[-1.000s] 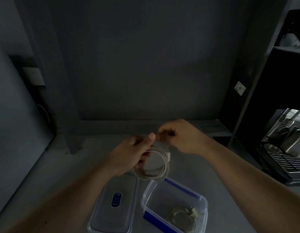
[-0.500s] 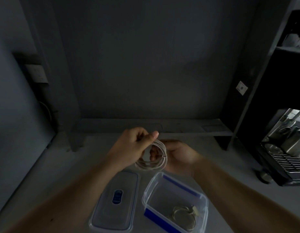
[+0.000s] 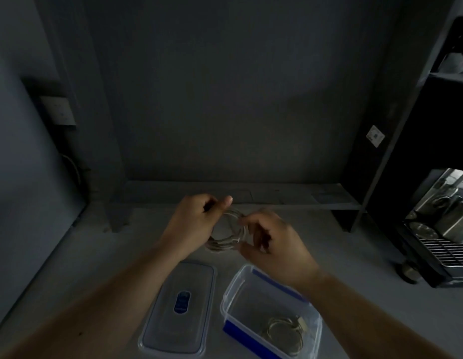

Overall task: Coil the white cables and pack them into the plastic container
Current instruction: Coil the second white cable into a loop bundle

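While both hands [image 3: 196,224] [image 3: 272,242] grip cable coil [image 3: 226,242], lid [image 3: 180,310] lies beside open container [image 3: 235,288].

The container [image 3: 273,313] stands open at 5 o'clock, its mouth clear save a coiled cable [image 3: 285,332] in its near corner. The lid [image 3: 180,310] lies just beside it at 7 o'clock. Bare surface [image 3: 95,255] spreads toward 9; a black rack [image 3: 437,255] blocks 3 o'clock.

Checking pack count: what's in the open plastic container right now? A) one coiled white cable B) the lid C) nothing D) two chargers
A: one coiled white cable lies in the plastic container; the lid sits beside it, and both hands hold a second coil above the table.
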